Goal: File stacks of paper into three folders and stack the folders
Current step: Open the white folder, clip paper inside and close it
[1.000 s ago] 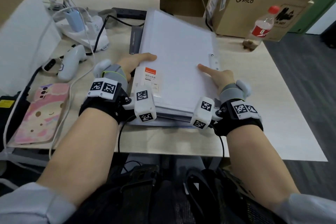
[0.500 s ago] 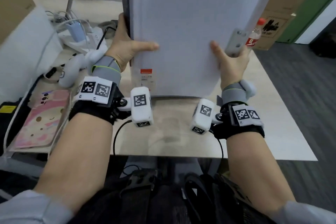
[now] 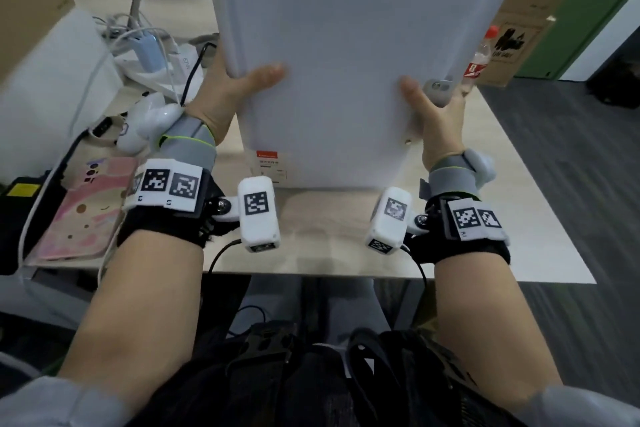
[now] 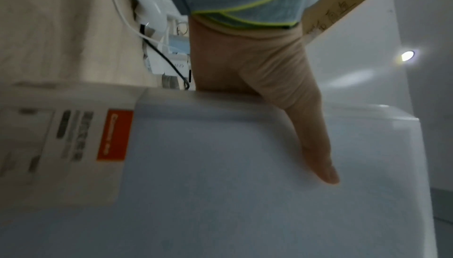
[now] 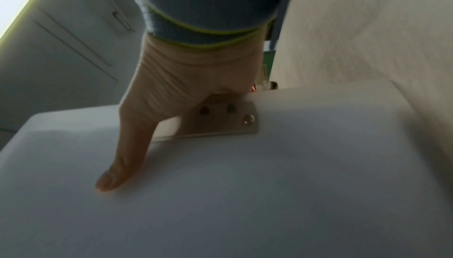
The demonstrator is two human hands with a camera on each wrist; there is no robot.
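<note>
A stack of translucent white folders (image 3: pixel 349 62) stands upright, its lower edge down on the desk (image 3: pixel 329 239). My left hand (image 3: pixel 228 94) grips its left edge, thumb across the front cover (image 4: pixel 316 155). My right hand (image 3: pixel 433 114) grips the right edge beside a metal clasp (image 3: pixel 438 90), thumb pressed on the cover (image 5: pixel 122 167). An orange-and-white label (image 3: pixel 268 166) shows at the lower left corner of the front folder (image 4: pixel 220 184). The fingers behind the stack are hidden, and so are the papers inside.
On the left lie a pink phone case (image 3: pixel 83 208), a white controller (image 3: pixel 145 125), chargers and cables (image 3: pixel 149 48). A red-capped bottle (image 3: pixel 481 55) and cardboard boxes (image 3: pixel 519 10) stand at the back right. The desk's right edge drops to grey floor (image 3: pixel 571 184).
The folder stack lay flat on the desk a second ago; both hands have since tipped it upright onto its lower edge, and it now leans slightly to the right.
</note>
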